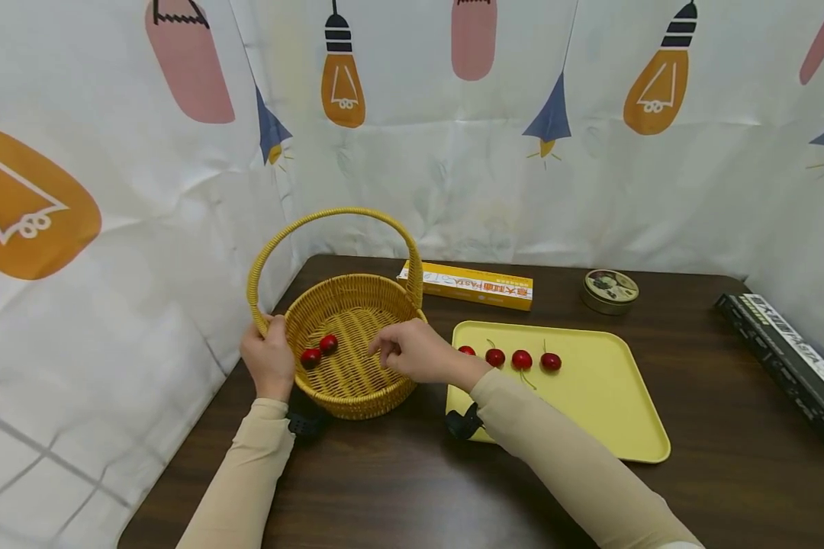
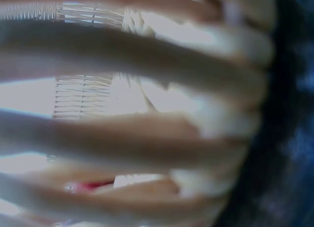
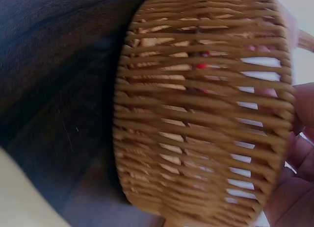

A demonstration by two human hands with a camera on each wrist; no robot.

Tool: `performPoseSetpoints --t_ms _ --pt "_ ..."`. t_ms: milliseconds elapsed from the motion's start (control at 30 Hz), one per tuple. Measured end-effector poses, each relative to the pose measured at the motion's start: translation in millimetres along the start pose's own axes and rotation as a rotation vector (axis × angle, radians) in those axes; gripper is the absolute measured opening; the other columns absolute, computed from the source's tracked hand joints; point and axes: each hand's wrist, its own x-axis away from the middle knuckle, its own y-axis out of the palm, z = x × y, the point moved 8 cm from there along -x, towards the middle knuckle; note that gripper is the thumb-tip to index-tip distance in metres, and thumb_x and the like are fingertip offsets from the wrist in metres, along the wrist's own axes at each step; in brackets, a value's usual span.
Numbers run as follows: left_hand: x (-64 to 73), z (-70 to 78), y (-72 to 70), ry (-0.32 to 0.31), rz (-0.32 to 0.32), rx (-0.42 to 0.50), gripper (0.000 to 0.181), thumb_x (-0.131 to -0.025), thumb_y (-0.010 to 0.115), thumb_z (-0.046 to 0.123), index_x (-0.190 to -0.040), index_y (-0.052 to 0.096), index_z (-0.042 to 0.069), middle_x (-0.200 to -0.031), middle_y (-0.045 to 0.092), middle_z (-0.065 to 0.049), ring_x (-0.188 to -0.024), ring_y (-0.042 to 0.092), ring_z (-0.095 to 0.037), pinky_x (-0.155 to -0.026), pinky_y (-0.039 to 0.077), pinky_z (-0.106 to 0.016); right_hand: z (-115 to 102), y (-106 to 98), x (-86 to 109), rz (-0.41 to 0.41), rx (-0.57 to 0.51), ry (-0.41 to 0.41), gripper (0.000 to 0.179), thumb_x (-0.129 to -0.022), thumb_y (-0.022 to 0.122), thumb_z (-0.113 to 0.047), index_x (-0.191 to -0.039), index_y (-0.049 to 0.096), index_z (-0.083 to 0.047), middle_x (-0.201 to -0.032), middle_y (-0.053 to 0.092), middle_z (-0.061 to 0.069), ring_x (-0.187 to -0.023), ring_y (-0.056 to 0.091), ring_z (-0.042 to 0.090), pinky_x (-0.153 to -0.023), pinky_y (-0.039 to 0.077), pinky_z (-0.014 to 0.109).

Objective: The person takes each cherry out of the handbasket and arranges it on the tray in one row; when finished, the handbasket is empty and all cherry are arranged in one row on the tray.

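Note:
A yellow wicker basket [image 1: 357,400] with a tall arched handle stands on the table. My left hand [image 1: 269,358] grips its left rim beside the handle's base; in the left wrist view the blurred fingers [image 2: 122,138] cover much of the weave. Two red cherries [image 1: 319,351] lie in the basket's left side. My right hand [image 1: 415,351] hovers over the basket's right side, fingers loosely bent, with nothing visible in them. In the right wrist view this hand [image 3: 299,178] is partly cut off beyond the basket wall [image 3: 206,109]. Several cherries with stems [image 1: 522,360] lie along the yellow tray's far side.
The yellow tray [image 1: 597,412] lies right of the basket, partly under my right forearm. Behind are a yellow pasta box [image 1: 474,284] and a round tin [image 1: 609,291]. A long black box [image 1: 786,362] lies along the right edge. Patterned white cloth [image 1: 446,183] hangs around the table.

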Motion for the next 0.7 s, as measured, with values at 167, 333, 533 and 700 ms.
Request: performPoseSetpoints --t_ms 167,333,533,700 --pt "-0.3 1.4 4.3 0.008 -0.004 -0.001 0.033 -0.095 0.052 0.014 -0.064 0.043 0.010 -0.052 0.027 0.006 -0.045 0.023 -0.011 -0.046 0.023 -0.028 4 12 -9.0 -0.042 0.054 0.022 0.033 -0.089 0.053 0.004 -0.115 0.068 -0.010 -0.094 0.070 0.004 -0.074 0.057 0.008 -0.064 0.042 0.021" --pt "-0.9 2.2 8.3 0.010 -0.027 -0.012 0.034 -0.096 0.051 0.016 -0.064 0.042 0.010 -0.052 0.026 0.005 -0.045 0.023 -0.012 -0.047 0.024 -0.028 8 19 -20.1 -0.066 0.113 0.074 0.036 -0.092 0.057 -0.004 -0.127 0.063 -0.010 -0.109 0.069 0.004 -0.094 0.062 0.013 -0.076 0.048 0.025" --pt "-2.0 -0.9 6.1 -0.012 -0.019 -0.020 0.034 -0.096 0.051 0.017 -0.064 0.042 0.011 -0.052 0.029 0.005 -0.045 0.025 -0.012 -0.048 0.026 -0.028 9 36 -39.3 -0.131 0.211 0.087 0.034 -0.094 0.058 -0.013 -0.128 0.063 -0.013 -0.122 0.065 -0.001 -0.110 0.060 0.012 -0.090 0.048 0.027" --pt "-1.1 -4.3 1.1 -0.021 0.003 -0.015 0.033 -0.096 0.051 0.017 -0.064 0.044 0.010 -0.053 0.037 0.005 -0.046 0.031 -0.013 -0.047 0.028 -0.027 -3 48 -57.6 -0.133 0.212 0.049 0.033 -0.094 0.058 -0.012 -0.127 0.064 -0.014 -0.125 0.062 -0.002 -0.110 0.057 0.012 -0.090 0.046 0.025"
